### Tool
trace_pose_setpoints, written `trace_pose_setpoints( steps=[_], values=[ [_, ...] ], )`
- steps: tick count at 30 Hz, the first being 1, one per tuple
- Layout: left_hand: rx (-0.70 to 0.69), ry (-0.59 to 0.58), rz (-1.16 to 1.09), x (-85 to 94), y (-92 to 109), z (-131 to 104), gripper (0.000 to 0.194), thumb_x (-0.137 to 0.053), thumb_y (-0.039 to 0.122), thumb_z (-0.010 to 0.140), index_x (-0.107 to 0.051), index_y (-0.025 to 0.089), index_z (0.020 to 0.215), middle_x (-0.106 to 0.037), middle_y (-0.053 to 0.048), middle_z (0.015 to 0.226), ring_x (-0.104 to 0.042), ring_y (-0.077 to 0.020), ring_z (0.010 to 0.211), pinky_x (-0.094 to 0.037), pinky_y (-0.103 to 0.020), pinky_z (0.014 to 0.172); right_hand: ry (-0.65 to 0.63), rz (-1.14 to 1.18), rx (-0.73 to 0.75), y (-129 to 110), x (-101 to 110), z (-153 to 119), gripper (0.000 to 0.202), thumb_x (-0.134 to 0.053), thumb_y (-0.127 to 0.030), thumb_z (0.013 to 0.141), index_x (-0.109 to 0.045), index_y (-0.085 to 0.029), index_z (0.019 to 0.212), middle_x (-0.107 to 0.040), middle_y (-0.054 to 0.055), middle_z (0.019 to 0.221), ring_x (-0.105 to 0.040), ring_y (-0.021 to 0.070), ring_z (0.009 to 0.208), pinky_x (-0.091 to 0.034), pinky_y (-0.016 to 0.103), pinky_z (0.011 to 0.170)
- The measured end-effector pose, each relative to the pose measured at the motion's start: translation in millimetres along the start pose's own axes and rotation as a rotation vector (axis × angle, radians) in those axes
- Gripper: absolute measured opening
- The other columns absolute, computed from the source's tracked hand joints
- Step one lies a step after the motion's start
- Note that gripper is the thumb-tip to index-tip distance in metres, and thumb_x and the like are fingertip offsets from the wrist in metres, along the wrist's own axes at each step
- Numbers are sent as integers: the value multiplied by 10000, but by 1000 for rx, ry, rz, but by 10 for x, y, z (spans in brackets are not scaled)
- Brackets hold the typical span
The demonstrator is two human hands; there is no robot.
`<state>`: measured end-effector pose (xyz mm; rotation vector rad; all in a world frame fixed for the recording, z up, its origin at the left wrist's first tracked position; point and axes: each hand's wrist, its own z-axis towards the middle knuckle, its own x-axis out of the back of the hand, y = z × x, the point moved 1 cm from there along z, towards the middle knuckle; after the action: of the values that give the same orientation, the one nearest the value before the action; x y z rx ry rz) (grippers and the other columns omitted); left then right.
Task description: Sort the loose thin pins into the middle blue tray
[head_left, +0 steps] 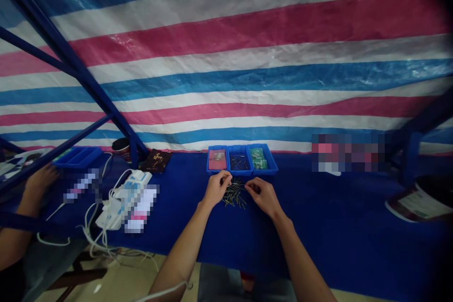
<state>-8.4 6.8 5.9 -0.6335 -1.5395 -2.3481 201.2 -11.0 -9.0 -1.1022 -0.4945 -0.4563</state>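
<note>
A loose pile of thin, nail-like metal pieces [233, 197] lies on the blue tabletop [244, 236] between my two hands. My left hand [215, 189] is at the pile's left edge, thumb and fingers pinched together; whatever they hold is too small to make out. On the other side my right hand [264, 194] is pinched too, fingertips close to the right edge of the pile, their contents unclear. Just beyond stand three joined blue bins [274, 166]. The left bin has a pink lining and small pale items [219, 156], the middle dark thin pieces [239, 161], the right green-and-white pieces [258, 158].
Left of me are a white power strip [109, 212] with cables, a dark brown packet [155, 160] and a blue frame post [106, 99]. Another person's arm [30, 203] works near a blue tray [79, 156]. A tub [421, 203] stands at right. Striped sheeting [247, 80] hangs behind.
</note>
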Motion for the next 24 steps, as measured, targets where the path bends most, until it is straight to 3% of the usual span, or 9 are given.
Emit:
trace_pose_setpoints(
  steps=[9,15,24],
  values=[
    [15,-3,-15,-20,-8,9,242,-524,375,960,-657,174,971,-672,2,685,-584,-119,599,-422,-208,625,-84,-117,-25,97,-95,-5,189,-651,-421,844,-733,-251,864,-659,6,777,-590,152,620,-420,267,566],
    [26,-4,-18,-6,-2,8,249,-523,383,960,-658,174,967,-678,1,685,-571,-115,585,-402,-200,600,-111,-184,-9,17,-90,-12,129,-610,-323,884,-726,-284,845,-676,-12,821,-614,145,655,-408,261,599],
    [13,2,-17,-33,-32,12,255,-532,380,960,-665,163,945,-672,2,681,-565,-111,580,-401,-201,599,-154,-160,-68,-12,-59,-17,163,-531,-293,917,-672,-240,855,-664,8,874,-616,153,738,-387,265,640]
  ],
)
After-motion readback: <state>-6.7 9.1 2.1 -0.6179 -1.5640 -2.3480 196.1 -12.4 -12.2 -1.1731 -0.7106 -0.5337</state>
